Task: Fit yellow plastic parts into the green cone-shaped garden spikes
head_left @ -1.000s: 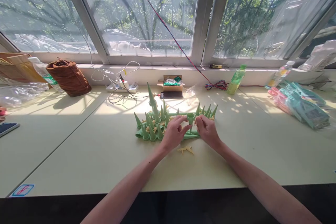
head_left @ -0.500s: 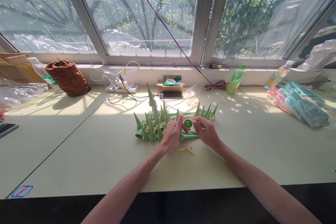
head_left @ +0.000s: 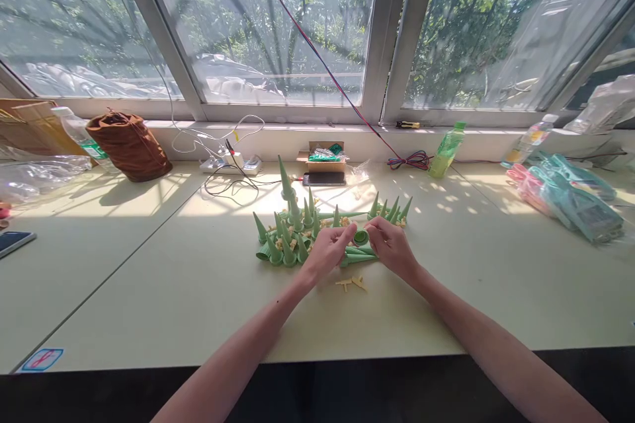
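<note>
My left hand (head_left: 326,251) is closed on a green plastic cone (head_left: 361,238), whose round open base is turned toward me. Close to the right of that rim, my right hand (head_left: 395,250) is held in a pinch; whatever is between its fingertips is too small to make out. Behind and left of my hands stand several green cones (head_left: 288,254), with small pale yellow pieces (head_left: 293,244) among them. More cones (head_left: 391,211) stand beyond my right hand. Others (head_left: 364,256) lie on their sides beneath my hands. Pale yellow strips (head_left: 357,284) rest on the table in front.
Along the back of the table (head_left: 169,304) are a small carton (head_left: 325,157), a dark phone (head_left: 324,179), a power strip (head_left: 231,166) with cables and a green bottle (head_left: 447,151). A brown bag (head_left: 129,149) stands left; plastic-wrapped packs (head_left: 575,195) lie right.
The held cone has shifted slightly to the right and down, its open end tilting a little. My left thumb has moved right across its rim. The right hand stays nearly in place.
</note>
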Demonstrator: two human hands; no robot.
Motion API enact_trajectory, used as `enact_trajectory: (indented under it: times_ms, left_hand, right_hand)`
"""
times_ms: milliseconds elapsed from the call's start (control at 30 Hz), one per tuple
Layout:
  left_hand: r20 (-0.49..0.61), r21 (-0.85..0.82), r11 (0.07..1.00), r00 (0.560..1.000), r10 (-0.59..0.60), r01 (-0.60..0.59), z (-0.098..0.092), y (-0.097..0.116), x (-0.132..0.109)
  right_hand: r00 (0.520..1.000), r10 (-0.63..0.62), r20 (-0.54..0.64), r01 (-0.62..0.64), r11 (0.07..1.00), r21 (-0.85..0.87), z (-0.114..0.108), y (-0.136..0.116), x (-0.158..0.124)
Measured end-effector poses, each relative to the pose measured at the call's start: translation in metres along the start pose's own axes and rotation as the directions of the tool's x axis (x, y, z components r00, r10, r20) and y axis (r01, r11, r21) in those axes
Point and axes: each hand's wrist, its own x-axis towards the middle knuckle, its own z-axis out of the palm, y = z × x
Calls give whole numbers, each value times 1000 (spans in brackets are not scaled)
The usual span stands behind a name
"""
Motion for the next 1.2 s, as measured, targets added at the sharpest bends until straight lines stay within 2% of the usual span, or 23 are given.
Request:
enact_trajectory:
  times_ms: [100,333,667,1200]
  left_hand:
    - [24,10,999,999,42,-42,-1,2,0]
    - [68,6,1000,998,13,-14,-1,3,-2]
    - [52,106,978,983,175,-180,2,-6,-1]
    - [69,141,951,961,267,-275,1,-1,1]
  right_hand:
    - [1000,0,-7,0,1000,-23,-1,-1,0]
    - [999,-45,-24,43,995,-87,-3,-8,2]
    - [998,-64,-14,61,987,-150,-2,-4,2]
    - [998,-59,-15,56,988,-141,1,-4,1]
